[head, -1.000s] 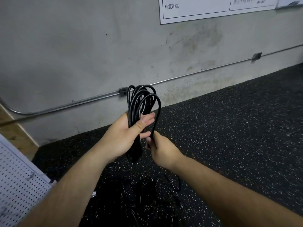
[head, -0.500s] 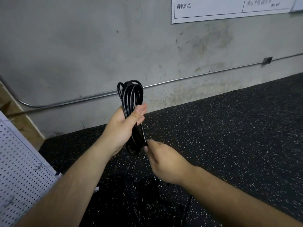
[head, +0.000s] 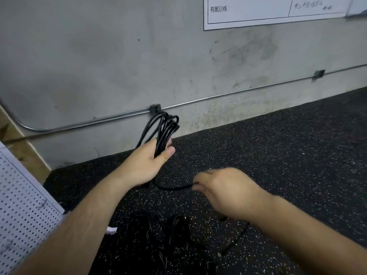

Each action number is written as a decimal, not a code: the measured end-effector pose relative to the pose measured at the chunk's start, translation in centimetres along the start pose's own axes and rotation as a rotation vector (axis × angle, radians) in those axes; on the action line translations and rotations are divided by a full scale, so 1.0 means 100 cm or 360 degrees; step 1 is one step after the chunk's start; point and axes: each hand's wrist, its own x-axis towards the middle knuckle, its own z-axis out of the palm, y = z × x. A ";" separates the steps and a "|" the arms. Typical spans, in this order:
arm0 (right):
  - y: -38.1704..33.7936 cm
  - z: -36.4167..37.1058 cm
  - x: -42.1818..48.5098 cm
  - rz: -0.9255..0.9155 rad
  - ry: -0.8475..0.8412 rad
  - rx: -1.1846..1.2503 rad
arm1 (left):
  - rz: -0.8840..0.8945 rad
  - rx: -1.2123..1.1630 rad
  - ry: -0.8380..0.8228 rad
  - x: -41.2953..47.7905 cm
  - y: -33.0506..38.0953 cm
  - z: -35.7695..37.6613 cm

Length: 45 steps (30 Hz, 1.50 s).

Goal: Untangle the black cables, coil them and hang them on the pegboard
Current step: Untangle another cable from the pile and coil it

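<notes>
My left hand (head: pixel 147 165) grips the coiled cable (head: pixel 162 132); my right hand (head: pixel 226 191) pinches its loose tail. It looks light and springy, so I'd hold the loops mid-bundle.

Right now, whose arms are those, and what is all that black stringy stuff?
Those arms belong to a person wearing a camera on their head, so you see what they see. The left hand grips a coil of black cable. The right hand, a bit blurry, pinches the coil's loose end. More cables lie tangled on the speckled floor. The white board full of holes at the left is a pegboard for hanging them.
</notes>
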 end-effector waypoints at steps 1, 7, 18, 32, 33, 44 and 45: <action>0.004 -0.007 0.003 -0.0041 0.0176 0.0028 | 0.0008 -0.0018 -0.0067 -0.001 0.003 0.005; 0.015 -0.029 0.016 0.0260 0.0651 0.0299 | 0.0016 -0.0600 -0.0261 -0.013 0.032 0.037; 0.049 -0.022 0.013 0.0512 0.0778 0.1471 | 0.0125 -0.1895 -0.0545 -0.008 0.037 0.029; 0.023 0.064 0.005 0.0637 -0.0165 0.2481 | -0.0049 -0.2456 0.0235 0.005 0.037 0.005; 0.021 0.064 0.007 0.0592 -0.0154 0.2370 | -0.0058 -0.2416 0.0271 0.006 0.037 0.005; -0.023 0.021 0.013 0.0323 0.0213 0.0780 | -0.0016 -0.1616 0.0335 -0.002 0.040 0.020; -0.025 0.018 0.014 0.0318 0.0194 0.0678 | 0.0004 -0.1530 0.0279 -0.003 0.041 0.022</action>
